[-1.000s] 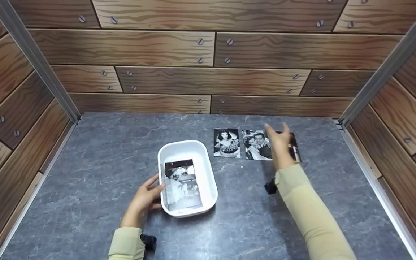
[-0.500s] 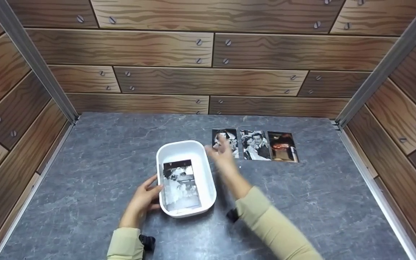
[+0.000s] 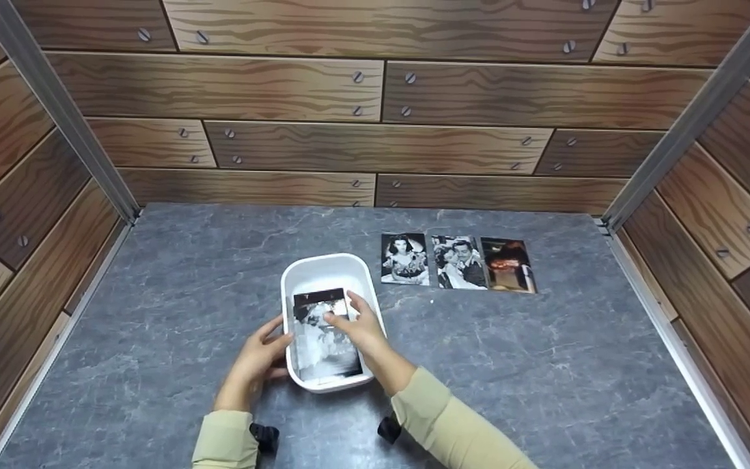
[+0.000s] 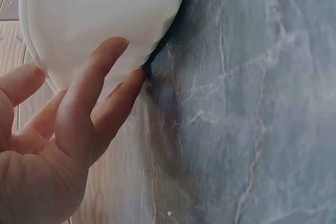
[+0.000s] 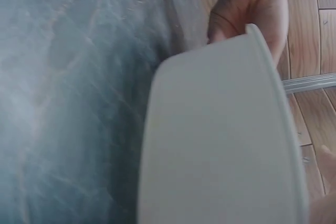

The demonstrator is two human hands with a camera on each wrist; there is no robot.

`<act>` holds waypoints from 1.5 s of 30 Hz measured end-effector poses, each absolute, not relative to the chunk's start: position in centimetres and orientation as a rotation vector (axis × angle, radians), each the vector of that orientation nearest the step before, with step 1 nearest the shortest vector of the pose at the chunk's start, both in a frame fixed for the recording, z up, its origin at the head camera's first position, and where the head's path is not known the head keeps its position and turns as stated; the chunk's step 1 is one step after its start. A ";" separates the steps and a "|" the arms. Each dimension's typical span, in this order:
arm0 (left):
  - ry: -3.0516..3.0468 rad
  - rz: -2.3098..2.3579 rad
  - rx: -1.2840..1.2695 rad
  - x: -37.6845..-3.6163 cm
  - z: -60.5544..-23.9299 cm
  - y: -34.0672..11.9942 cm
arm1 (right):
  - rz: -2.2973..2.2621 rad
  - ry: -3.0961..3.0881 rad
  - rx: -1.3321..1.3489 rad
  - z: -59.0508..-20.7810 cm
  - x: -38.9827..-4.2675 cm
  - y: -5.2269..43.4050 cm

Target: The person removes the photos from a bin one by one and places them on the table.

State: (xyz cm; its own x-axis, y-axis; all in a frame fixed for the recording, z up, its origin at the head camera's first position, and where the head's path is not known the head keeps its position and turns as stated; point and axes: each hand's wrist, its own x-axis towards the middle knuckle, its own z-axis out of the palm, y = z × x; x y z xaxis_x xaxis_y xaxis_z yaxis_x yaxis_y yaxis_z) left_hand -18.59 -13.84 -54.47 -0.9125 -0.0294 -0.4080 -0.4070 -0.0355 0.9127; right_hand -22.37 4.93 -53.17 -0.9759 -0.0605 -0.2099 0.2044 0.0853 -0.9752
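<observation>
Head view: right hand [image 3: 363,330] reaching into tub [image 3: 333,262], fingers apart
Left hand [image 3: 259,357]: touching left edge, fingers spread
Work: seemingly leaving photo row [image 3: 459,263]

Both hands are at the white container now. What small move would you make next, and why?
I'd probably have the right hand gently pinch the upper right edge of the photo: its thumb and forefinger are there, visibly apart, and the left hand rests against the white container's side, which may steady it.

Plank wall [image 3: 492,91] (slotted screws [image 3: 358,77]), grey tabletop [image 3: 583,365]
</observation>
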 end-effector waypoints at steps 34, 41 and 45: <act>1.984 2.045 -0.428 -18.5 -54.4 -14.1 | -1.546 2.425 0.304 -54.7 -23.1 3.5; 1.979 2.041 -0.439 -18.5 -54.5 -13.9 | -1.575 2.405 0.254 -55.4 -23.5 4.2; 1.974 2.039 -0.448 -18.5 -54.6 -13.9 | -1.671 2.370 0.162 -58.7 -25.0 4.8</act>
